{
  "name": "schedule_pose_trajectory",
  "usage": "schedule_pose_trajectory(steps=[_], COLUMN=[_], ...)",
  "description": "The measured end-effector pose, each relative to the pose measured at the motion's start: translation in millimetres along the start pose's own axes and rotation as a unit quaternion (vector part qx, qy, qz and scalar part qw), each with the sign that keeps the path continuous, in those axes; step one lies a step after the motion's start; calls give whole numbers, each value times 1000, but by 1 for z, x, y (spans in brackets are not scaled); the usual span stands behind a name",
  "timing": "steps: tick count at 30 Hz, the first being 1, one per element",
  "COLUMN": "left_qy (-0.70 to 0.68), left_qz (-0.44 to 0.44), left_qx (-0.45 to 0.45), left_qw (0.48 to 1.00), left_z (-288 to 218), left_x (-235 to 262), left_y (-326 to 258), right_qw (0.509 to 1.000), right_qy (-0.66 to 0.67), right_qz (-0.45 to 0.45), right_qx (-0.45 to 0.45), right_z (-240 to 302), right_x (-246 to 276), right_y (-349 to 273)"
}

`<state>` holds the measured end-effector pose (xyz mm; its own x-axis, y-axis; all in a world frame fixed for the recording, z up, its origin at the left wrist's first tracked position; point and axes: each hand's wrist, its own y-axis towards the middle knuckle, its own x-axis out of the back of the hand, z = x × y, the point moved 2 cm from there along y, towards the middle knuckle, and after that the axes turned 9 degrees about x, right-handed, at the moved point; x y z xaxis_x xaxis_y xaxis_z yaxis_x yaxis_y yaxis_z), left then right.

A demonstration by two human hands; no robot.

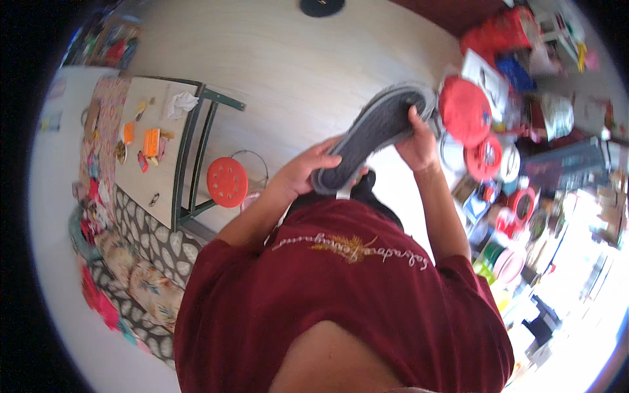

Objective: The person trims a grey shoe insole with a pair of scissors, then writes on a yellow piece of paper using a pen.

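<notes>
Both of my hands hold a dark grey shoe sole (373,131) in front of my body, tilted from lower left to upper right. It has a lighter grey raised rim. My left hand (308,167) grips the narrower lower end, thumb on the inner face and fingers mostly hidden beneath. At the wider upper end, my right hand (419,144) clasps the edge with its thumb over the inner face; its other fingers are out of sight behind the sole.
To the left stands a table (167,108) with orange packets, a crumpled tissue and small items. A red round stool (227,182) is beside it, near a patterned sofa (170,242). Red stools (465,111), tubs and household clutter line the right side. A dark round object (322,6) lies on the floor ahead.
</notes>
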<state>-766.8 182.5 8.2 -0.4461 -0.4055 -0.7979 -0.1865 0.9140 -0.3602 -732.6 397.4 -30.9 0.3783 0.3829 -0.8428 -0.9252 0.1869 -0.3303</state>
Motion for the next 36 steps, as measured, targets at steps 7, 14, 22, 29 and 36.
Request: schedule_pose_trajectory(steps=[7,14,22,29,36], left_qy=[-40,-71,-51,-161,-244], left_qz=[-77,-122,-133,-225,-318], left_qx=[-53,-141,-143,-175,-261], left_qw=[995,980,979,945,878], left_z=[-63,-184,-344,-489,-612], left_x=[57,153,238,307,356], left_y=[-5,-31,-28,-24,-37], right_qw=[968,944,937,866,738], right_qy=[-161,-209,-240,-382,-440], right_qz=[89,127,187,255,466], right_qx=[-173,-222,-170,-196,-210], right_z=[-55,-123,-130,-175,-228], right_x=[-81,-191,-310,-369,-488], right_y=[127,279,464,637,777])
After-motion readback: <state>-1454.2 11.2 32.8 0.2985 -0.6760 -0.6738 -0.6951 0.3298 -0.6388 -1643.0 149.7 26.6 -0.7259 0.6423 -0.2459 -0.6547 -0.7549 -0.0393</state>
